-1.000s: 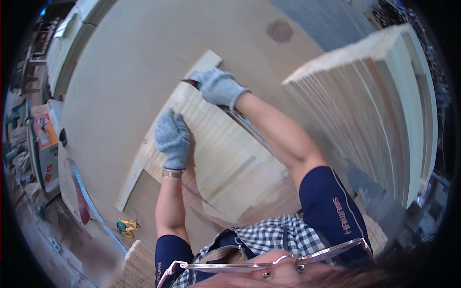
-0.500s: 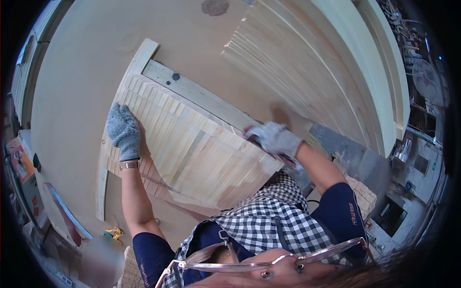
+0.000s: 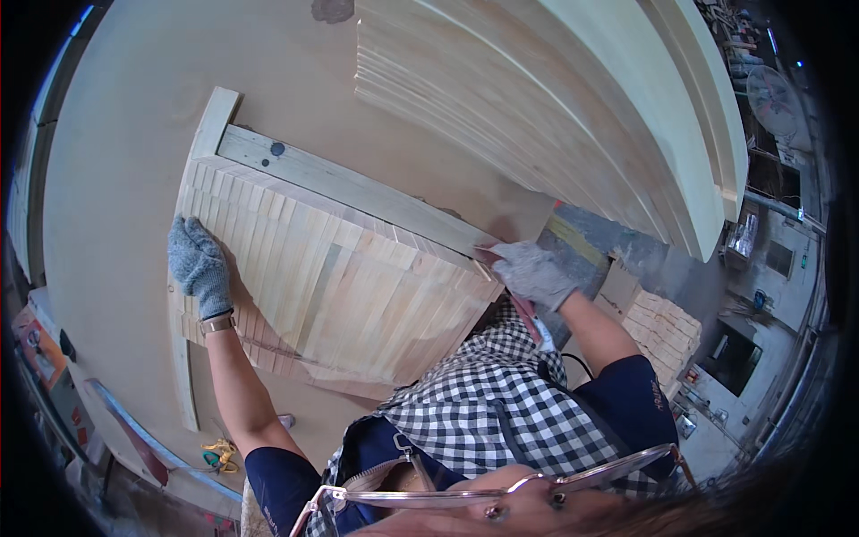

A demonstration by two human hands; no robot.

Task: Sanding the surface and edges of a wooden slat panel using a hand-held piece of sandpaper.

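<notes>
Gloved hands on a slatted wood panel

The left hand, in a grey knitted glove, lies flat with fingers extended on the left edge of the slat panel, gripping nothing. The panel consists of narrow pale wood strips laid side by side on a smooth tan worktable, bounded by a straight timber rail along its far edge. The right hand, also gloved, curls its fingers at the panel's right corner; whether it grips anything cannot be told. A tall stack of thin pale boards stands behind

Both gloved hands spread apart, left hand flat, right hand curled.
</notes>
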